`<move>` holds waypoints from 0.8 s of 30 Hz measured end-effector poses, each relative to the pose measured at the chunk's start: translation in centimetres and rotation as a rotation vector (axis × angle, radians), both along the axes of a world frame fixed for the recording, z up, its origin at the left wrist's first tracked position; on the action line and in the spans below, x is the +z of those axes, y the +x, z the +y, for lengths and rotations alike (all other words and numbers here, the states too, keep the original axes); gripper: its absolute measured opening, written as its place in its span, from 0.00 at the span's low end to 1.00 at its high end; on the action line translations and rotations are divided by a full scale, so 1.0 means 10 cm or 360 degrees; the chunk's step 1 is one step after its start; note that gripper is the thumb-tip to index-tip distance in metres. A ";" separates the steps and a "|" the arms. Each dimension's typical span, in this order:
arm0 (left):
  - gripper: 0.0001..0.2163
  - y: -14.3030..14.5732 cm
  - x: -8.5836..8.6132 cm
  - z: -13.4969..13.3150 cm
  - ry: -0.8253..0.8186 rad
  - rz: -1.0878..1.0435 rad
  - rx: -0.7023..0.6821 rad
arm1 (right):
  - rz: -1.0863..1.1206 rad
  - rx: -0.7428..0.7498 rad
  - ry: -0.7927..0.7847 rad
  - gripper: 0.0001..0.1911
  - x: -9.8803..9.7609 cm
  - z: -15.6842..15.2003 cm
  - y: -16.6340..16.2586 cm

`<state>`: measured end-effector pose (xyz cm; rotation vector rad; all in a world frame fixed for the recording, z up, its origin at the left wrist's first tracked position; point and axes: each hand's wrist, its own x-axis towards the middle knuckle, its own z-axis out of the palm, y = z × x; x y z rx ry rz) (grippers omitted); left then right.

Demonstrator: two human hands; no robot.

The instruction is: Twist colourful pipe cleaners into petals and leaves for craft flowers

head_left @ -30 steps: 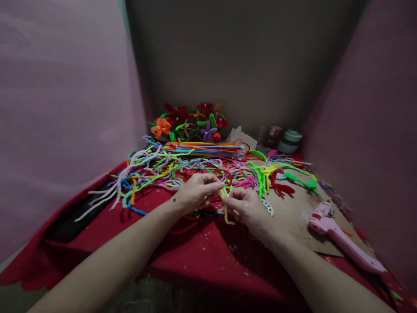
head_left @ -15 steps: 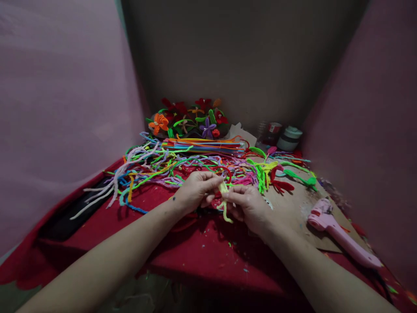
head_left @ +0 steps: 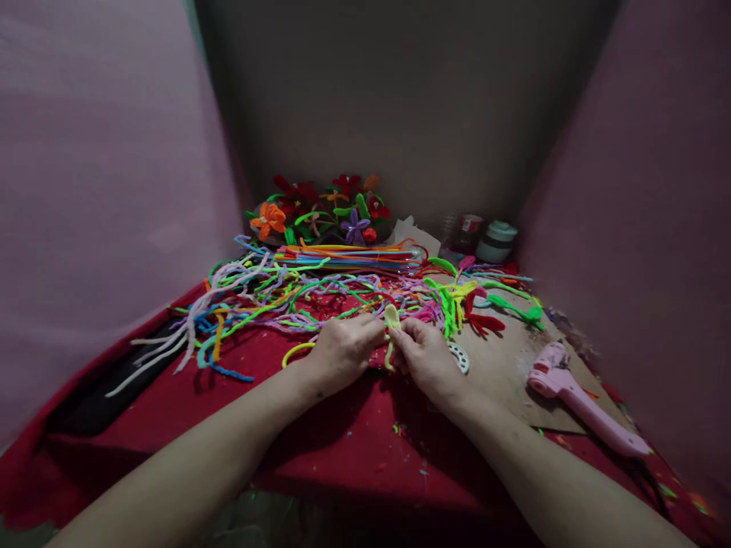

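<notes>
Pinching: left hand [head_left: 343, 350] and right hand [head_left: 426, 354] are gripping one yellow pipe cleaner [head_left: 391, 318].
Jars [head_left: 496, 241]: writing is showing blurred, unreadable.
Surface [head_left: 343, 449]: red-clothed, pink walls [head_left: 103, 152] enclosing it.

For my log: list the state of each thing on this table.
Left hand: fingers pinching the yellow pipe cleaner.
Right hand: pinching it too.
Yellow pipe cleaner: bent into a loop, held up.
Glue gun: lying on cardboard, untouched.
Jar: upright, lid on.
Loose pipe cleaners: tangled heap.
Flowers: made up, bunched at the back.
</notes>
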<state>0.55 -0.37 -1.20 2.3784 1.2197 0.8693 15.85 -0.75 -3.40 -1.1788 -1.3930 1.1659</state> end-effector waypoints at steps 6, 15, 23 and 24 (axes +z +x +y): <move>0.08 -0.01 0.00 0.00 -0.0124 -0.0290 0.0108 | 0.0385 0.0096 -0.0182 0.17 0.07 -0.03 0.00; 0.09 0.09 0.03 0.02 -0.1302 -0.1113 -0.0131 | 0.0698 0.0071 -0.0207 0.15 0.13 -0.01 0.02; 0.10 0.03 0.06 0.05 -0.1532 -0.1131 -0.0152 | 0.0491 0.0166 -0.0189 0.13 0.24 -0.01 0.10; 0.10 0.03 0.07 0.04 -0.1508 -0.1107 -0.0136 | 0.0449 0.0175 -0.0193 0.12 0.25 -0.01 0.11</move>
